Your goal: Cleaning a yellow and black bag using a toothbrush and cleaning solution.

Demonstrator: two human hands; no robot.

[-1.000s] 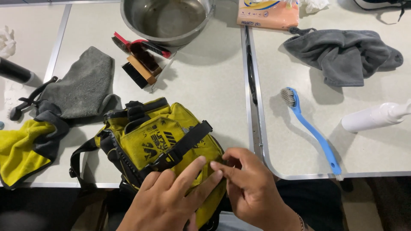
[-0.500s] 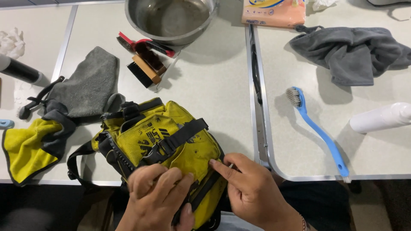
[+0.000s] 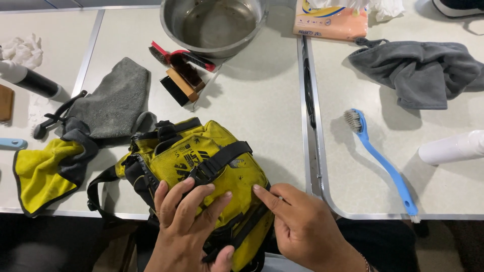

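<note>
Head view, looking down: we have a yellow bag (image 3: 201, 171) with black straps lying at the near edge of the left table (image 3: 252, 116), part of it hanging over the edge toward us. Our left hand (image 3: 189, 226) lies flat on it, fingers spread across the black buckle strap. Our right hand (image 3: 302, 226) rests on the bag's right side, index finger stretched out and pressing the yellow fabric, the other fingers curled loosely; it pinches nothing.

Around it: two grey cloths, one (image 3: 113, 106) just left of the bag, one (image 3: 418, 73) on the right table. One yellow cloth (image 3: 43, 174) with a dark border at far left. One steel bowl (image 3: 214, 25) at the top. Beside it lie a red-handled brush (image 3: 174, 55) and a wooden brush (image 3: 181, 85) with black bristles. One blue long-handled brush (image 3: 380, 161) lies on the right table, with a white cylinder (image 3: 451, 147) further right.

Packages: one flat peach-coloured pack (image 3: 327, 20) with a yellow and blue label, top centre.
</note>
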